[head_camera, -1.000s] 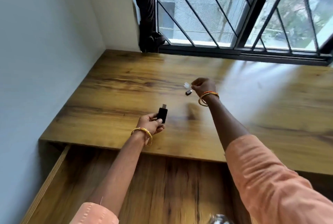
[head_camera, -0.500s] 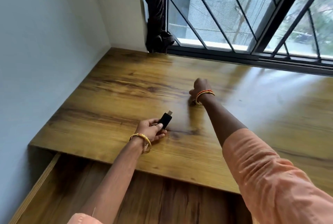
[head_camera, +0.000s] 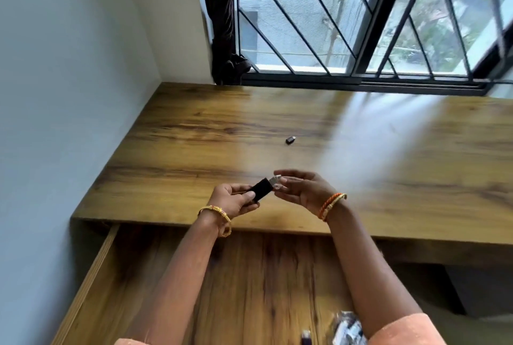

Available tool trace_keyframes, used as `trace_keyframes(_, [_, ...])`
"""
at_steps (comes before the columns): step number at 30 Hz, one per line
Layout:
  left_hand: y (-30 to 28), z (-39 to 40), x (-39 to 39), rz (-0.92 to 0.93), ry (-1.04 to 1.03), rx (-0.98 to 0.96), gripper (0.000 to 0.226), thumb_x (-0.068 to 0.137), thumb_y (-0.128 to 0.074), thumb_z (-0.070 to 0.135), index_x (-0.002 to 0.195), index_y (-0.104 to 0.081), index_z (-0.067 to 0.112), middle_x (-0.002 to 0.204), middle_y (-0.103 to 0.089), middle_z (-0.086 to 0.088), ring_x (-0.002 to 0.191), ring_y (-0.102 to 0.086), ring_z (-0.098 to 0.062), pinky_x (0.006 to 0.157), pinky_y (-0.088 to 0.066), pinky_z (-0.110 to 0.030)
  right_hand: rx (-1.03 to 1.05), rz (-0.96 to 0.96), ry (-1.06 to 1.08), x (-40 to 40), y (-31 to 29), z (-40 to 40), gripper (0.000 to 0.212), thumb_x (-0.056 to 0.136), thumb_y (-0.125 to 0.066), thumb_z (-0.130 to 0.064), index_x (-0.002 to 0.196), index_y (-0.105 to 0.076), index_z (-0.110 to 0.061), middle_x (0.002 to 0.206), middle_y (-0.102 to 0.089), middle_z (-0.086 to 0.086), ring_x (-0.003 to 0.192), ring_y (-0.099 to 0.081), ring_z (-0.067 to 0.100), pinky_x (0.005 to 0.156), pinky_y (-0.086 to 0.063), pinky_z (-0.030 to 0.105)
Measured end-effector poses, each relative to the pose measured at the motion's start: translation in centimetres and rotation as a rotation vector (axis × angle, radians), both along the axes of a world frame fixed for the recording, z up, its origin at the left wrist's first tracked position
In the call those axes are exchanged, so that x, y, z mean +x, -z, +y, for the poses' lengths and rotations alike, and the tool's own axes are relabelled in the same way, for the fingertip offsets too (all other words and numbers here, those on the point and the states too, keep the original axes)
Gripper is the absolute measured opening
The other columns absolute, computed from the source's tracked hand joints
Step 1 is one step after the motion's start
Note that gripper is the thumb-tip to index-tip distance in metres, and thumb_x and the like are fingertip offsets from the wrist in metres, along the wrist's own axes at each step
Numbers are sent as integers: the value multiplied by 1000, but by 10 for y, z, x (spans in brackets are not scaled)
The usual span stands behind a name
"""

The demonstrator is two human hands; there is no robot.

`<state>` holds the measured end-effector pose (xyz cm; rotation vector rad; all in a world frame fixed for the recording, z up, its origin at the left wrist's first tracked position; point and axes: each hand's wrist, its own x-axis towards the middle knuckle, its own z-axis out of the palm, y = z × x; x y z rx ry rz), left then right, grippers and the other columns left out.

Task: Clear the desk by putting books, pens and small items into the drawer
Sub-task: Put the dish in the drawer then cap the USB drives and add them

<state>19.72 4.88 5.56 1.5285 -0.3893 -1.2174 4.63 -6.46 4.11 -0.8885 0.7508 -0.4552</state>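
Right hand [head_camera: 304, 192] has come back from its reach across the desk [head_camera: 194, 136] and now sits right next to the left hand [head_camera: 231, 201], both hovering over the desk's front edge. It brought along a small clear cap [head_camera: 276, 181], pinched between thumb and fingertips with the other fingers spread loosely, and that cap is right at the metal end of the black USB stick [head_camera: 261, 188]. Can't really tell if the cap is already on the plug or just touching it, it's a bit blurry there. Left hand grips the black stick by its near end, thumb on top, fingers curled underneath, so the stick points up and away toward the right hand. One little dark piece [head_camera: 290, 139] is left lying on the desk, well beyond both hands, out toward the window [head_camera: 347, 25]. Below the wrists the drawer [head_camera: 91, 269] is pulled open, and down by the right forearm there's some blurry stuff [head_camera: 347, 328] inside it that I can't make out. Gold bangle [head_camera: 219, 212] on the left wrist, orange and gold bangles [head_camera: 331, 204] on the right.
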Motion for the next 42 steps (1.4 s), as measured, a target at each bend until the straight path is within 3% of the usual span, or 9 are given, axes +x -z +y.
trace_keyframes(4, [-3,34,-8,-42,66,9,21,85,-55,-14,106,-58,-13,99,-58,-22,66,-60,-26,49,-55,-19,23,-34,63,-9,2,41,19,86,-54,8,90,-70,-1,82,-71,12,71,-70,21,76,-59,29])
trace_keyframes(10, [-3,66,-8,-87,132,41,20,84,-58,-13,104,-61,-11,98,-59,-22,70,-61,-25,52,-57,-20,53,-91,111,-18,6,80,20,85,-54,9,95,-69,1,84,-72,12,76,-71,21,72,-60,29])
trace_keyframes(15, [-2,83,-8,-161,159,43,19,83,-60,-12,102,-64,-9,87,-61,-17,69,-62,-21,56,-58,-20,8,-71,56,-23,4,100,24,84,-57,7,107,-64,3,91,-71,12,84,-71,21,79,-59,31])
trace_keyframes(21, [2,97,-14,-296,146,58,19,83,-63,-7,102,-67,-3,100,-63,-17,81,-65,-26,63,-58,-22,-30,-13,20,-22,6,116,27,84,-60,5,111,-63,3,95,-71,11,90,-70,20,73,-59,29])
trace_keyframes(28, [5,103,-21,-408,111,69,21,82,-66,-3,102,-69,1,95,-64,-11,77,-67,-23,77,-59,-36,-67,37,98,-15,12,126,24,84,-62,4,107,-65,1,99,-70,12,89,-71,19,75,-60,29])
trace_keyframes(36, [14,107,-22,-322,84,93,16,82,-66,-5,97,-71,0,96,-64,-14,72,-63,-17,79,-58,-36,-31,66,129,-18,23,136,26,81,-65,2,107,-65,4,102,-71,15,96,-69,24,77,-59,30])
trace_keyframes(42, [11,109,-17,-234,114,104,15,83,-64,-4,96,-70,-1,87,-61,-8,74,-62,-16,71,-59,-29,-34,57,52,-24,20,135,21,83,-62,5,103,-66,2,97,-72,13,93,-70,23,79,-59,32])
